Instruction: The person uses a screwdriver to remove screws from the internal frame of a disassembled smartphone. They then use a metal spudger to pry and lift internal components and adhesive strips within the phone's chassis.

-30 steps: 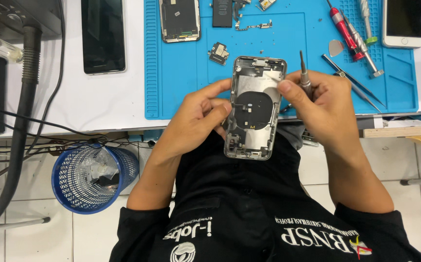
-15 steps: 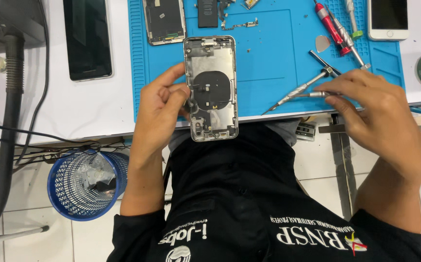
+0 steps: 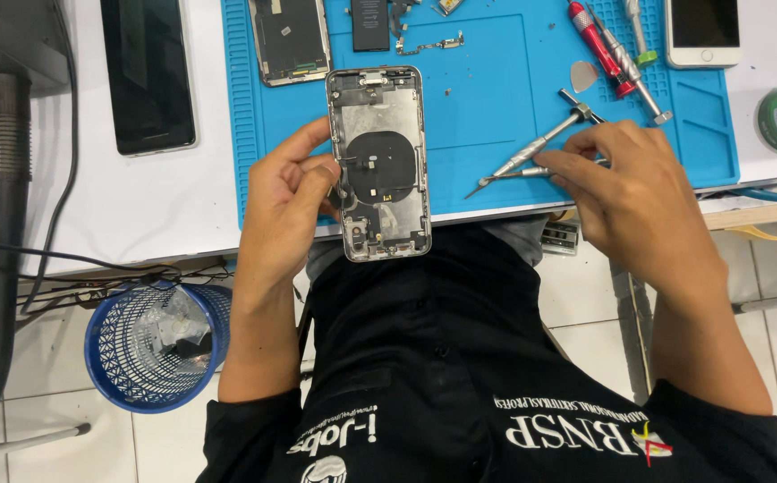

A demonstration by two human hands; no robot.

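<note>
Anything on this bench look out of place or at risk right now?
The opened phone housing, held by the left hand, hangs half off the blue mat over the lap. A few tiny loose specks, perhaps screws, lie on the mat. The right hand touches the screwdrivers.

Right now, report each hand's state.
Left hand: closed on the opened phone housing.
Right hand: fingers on a metal screwdriver lying on the blue mat.

Phone repair workshop: blue mat (image 3: 513, 134) on white counter (image 3: 156, 197), screwdrivers (image 3: 598, 40), loose phone parts (image 3: 428, 43), spare phones (image 3: 706, 31), opened chassis (image 3: 379, 161).
</note>
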